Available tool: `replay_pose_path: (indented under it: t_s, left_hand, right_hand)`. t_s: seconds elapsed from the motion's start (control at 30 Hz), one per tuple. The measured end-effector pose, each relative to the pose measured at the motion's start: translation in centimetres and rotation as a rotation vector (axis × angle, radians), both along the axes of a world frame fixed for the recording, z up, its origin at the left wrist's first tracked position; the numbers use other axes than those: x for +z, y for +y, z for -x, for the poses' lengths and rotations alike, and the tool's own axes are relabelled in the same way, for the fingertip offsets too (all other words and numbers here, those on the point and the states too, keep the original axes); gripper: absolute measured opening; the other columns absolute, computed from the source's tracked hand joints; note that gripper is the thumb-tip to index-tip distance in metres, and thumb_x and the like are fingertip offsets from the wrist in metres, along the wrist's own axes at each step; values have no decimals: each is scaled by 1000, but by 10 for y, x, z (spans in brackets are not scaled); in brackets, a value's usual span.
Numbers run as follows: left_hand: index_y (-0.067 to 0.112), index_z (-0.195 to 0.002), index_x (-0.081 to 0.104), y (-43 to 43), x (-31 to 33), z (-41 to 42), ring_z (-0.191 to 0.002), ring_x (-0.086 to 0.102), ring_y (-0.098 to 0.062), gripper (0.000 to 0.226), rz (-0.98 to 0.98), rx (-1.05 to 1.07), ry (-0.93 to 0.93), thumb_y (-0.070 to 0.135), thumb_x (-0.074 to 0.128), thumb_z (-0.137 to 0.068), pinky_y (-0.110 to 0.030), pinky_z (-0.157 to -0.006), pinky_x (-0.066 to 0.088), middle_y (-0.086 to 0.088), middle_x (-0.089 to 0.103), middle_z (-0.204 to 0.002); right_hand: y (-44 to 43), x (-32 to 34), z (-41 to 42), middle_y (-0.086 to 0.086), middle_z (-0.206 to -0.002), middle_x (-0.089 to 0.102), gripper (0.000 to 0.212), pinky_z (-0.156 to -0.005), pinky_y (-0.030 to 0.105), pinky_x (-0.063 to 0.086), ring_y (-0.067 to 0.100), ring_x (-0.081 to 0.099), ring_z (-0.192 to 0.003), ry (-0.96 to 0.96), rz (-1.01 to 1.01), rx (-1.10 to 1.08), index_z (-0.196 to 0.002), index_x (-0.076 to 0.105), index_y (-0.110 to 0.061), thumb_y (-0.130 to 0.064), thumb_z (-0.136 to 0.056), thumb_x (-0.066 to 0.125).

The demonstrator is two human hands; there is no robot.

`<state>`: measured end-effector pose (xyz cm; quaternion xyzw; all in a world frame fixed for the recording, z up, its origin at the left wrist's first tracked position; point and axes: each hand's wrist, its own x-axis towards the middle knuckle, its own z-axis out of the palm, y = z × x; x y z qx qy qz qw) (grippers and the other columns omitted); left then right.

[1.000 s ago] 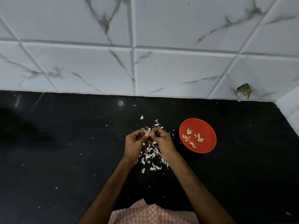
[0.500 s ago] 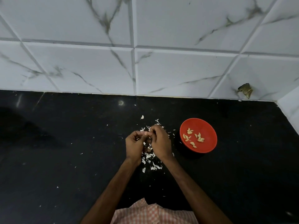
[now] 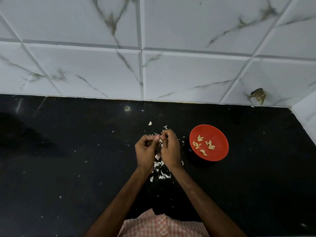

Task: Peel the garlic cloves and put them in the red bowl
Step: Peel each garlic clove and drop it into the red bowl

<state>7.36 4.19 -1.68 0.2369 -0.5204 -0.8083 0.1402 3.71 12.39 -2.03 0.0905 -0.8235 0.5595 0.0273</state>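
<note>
**A:** What can you see from the head camera?

**B:** Two hands held close together over a black counter (image 3: 68, 168). The left hand (image 3: 145, 151) and the right hand (image 3: 171, 149) both have their fingers curled in. The fingertips meet at the top, at about 12 o'clock from the knuckles.

**A:** What are they holding?

**B:** A tiny white thing. I think it is a garlic clove (image 3: 151, 137), and both hands pinch it. It is too small to tell which way its long side points.

**A:** Where is the red bowl (image 3: 220, 139)?

**B:** At about 3 o'clock from the hands, near them but not touching. Some peeled cloves (image 3: 203, 145) lie inside it.

**A:** Which hand is closer to it?

**B:** The right hand. So I think the right hand should carry the clove over, straight to 3 o'clock, once the skin is off.

**A:** What else is there?

**B:** White peels (image 3: 159, 164) lie under the hands, mostly at 6 o'clock. A white tiled wall (image 3: 102, 74) stands at 12 o'clock, and a checked shirt (image 3: 153, 224) shows at the bottom.
</note>
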Motion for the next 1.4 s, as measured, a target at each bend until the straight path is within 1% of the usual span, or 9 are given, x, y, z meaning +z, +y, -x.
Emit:
replay_pose_path:
  t_s: [0.1,0.3,0.4,0.53,0.67,0.87,1.2,1.3,1.4]
  left_hand:
    - [-3,-91,60,-1,5,-1,-61,65,-20,10,-53,-4,23,5,67,-92,-26,-40,48,-11,73,-82]
    - [0,-99,68,-8,5,-1,-79,68,-23,8,-26,-17,72,2,68,-92,-27,-47,54,-16,74,-97]
    - [1,-99,69,-9,7,-3,-75,68,-21,10,15,-20,81,-2,68,-90,-27,-48,55,-11,75,-95]
    - [5,-98,71,-11,7,-3,-68,67,-11,12,33,26,72,-4,67,-90,-26,-48,55,-2,76,-90]
    - [5,-98,70,-12,7,-2,-65,66,-9,14,34,48,69,-5,67,-90,-23,-47,53,-1,75,-86]
    - [5,-113,64,-14,6,-2,-68,67,-14,28,52,52,81,-7,70,-88,-24,-48,53,-13,74,-93]
    - [0,-113,63,-16,3,-1,-92,74,-36,30,136,76,106,-10,72,-85,-37,-71,63,-18,76,-93]
    - [3,-111,63,-15,3,-1,-92,74,-37,31,142,67,109,-11,72,-85,-44,-77,63,-18,76,-93]
    - [4,-106,62,-15,6,-1,-89,75,-33,31,144,63,125,-13,73,-83,-39,-77,63,-18,76,-90]
  right_hand:
    - [-1,3,1,-6,-87,56,16,-70,18,44,10,57,-81,20,47,17,-90,52,-19,-11,-103,53]
    - [2,8,0,-3,-82,59,15,-71,27,51,11,58,-78,-186,384,59,-91,57,-16,-10,-104,54]
    - [6,12,3,-7,-78,58,15,-68,20,47,6,55,-74,-226,491,47,-90,58,-13,-8,-104,54]
    - [13,14,7,1,-84,62,9,-76,28,50,14,59,-82,-227,512,73,-92,60,-11,-9,-101,59]
    - [20,9,10,6,-96,68,14,-68,21,53,9,66,-86,-194,376,62,-104,62,-7,0,-94,67]
    - [26,9,13,-6,-113,72,24,-92,11,47,-1,63,-110,-27,8,143,-116,73,-13,-2,-96,62]
    - [22,19,12,-7,-88,74,5,-74,23,57,5,69,-83,114,-78,150,-93,74,-10,-9,-91,70]
    - [22,20,12,-6,-84,74,5,-73,26,59,4,70,-79,124,-99,155,-91,74,-10,-7,-89,70]
    - [24,23,13,-5,-83,75,4,-72,25,59,4,70,-78,141,-128,180,-91,74,-9,-8,-90,70]
